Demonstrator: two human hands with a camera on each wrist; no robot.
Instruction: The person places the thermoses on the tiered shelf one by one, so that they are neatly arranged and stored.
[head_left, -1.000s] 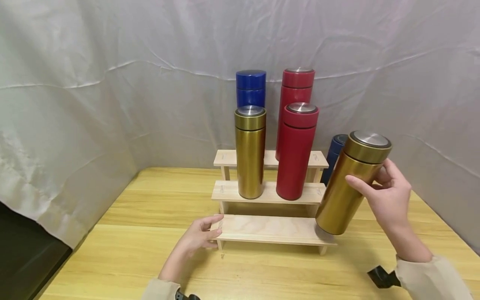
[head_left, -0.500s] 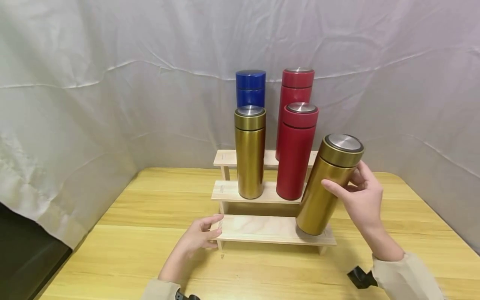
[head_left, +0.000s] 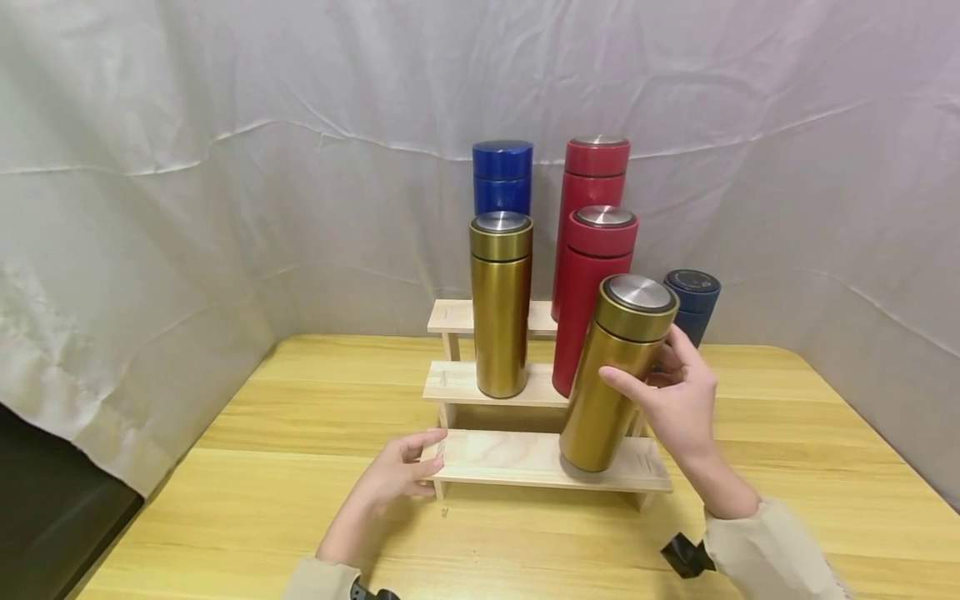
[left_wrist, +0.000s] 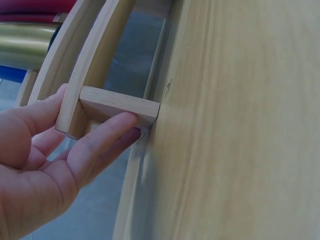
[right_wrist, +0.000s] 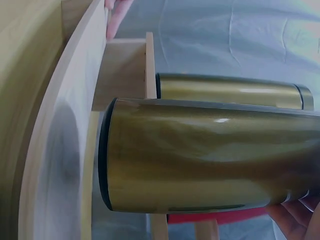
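My right hand (head_left: 678, 396) grips a gold thermos flask (head_left: 615, 375) around its upper body, thumb in front. The flask leans with its silver lid to the right, its base close over the lowest step of a three-tier wooden display stand (head_left: 495, 458). In the right wrist view the gold flask (right_wrist: 200, 155) shows a gap between its dark base and that step. At the stand's left end, my left hand (head_left: 401, 467) holds the lowest step. The left wrist view has the left hand's fingers (left_wrist: 102, 140) against the step's end and leg.
Another gold flask (head_left: 501, 317) and a red flask (head_left: 581, 283) stand on the middle step. On the top step are a blue flask (head_left: 502, 175) and a second red flask (head_left: 592, 183). A dark blue flask (head_left: 693, 304) stands behind my right hand. Grey cloth (head_left: 337, 208) hangs behind.
My right hand has carried the tilted gold flask leftward along the lowest step, from its right end toward the middle. The dark blue flask shows again behind it. My left hand has stayed put.
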